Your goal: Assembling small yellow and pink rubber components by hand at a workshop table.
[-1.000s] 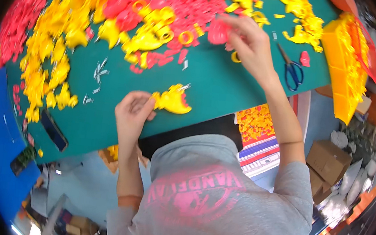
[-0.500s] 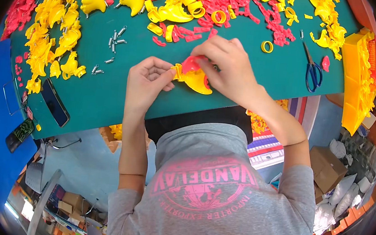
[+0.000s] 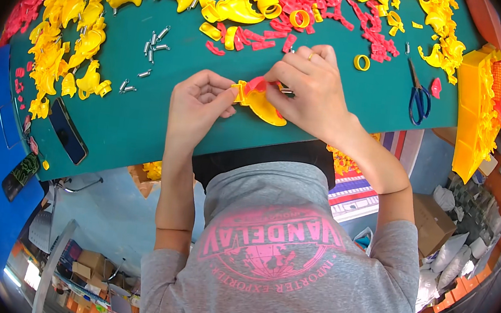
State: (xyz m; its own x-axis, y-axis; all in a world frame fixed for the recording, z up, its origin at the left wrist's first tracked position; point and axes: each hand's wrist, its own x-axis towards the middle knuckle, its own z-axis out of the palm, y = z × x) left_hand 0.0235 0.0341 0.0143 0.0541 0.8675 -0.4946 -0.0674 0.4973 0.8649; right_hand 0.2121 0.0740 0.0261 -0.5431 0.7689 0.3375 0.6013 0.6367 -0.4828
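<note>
Above the table's near edge, my left hand [image 3: 198, 104] pinches the narrow end of a curved yellow plastic part [image 3: 267, 110] between thumb and fingertips. My right hand [image 3: 312, 90] has its fingers closed on a small red plastic piece [image 3: 256, 85], which lies against the upper side of the yellow part. A small metal spring [image 3: 286, 90] shows by the right thumb and fingers, partly covered by them. The right fingers hide where the red piece meets the yellow one.
Loose springs [image 3: 152, 44] lie left of my hands. Heaps of yellow parts [image 3: 72, 31] and red pieces [image 3: 310, 2] cover the far side. Blue-handled scissors [image 3: 417, 100], a yellow ring [image 3: 361, 63] and a yellow bin [image 3: 472, 111] are to the right. A phone [image 3: 68, 132] rests near the left edge.
The red piece sits lower against the yellow part, and my right hand has shifted slightly right. The spring shows more plainly by its fingers. My left hand keeps its pinch.
</note>
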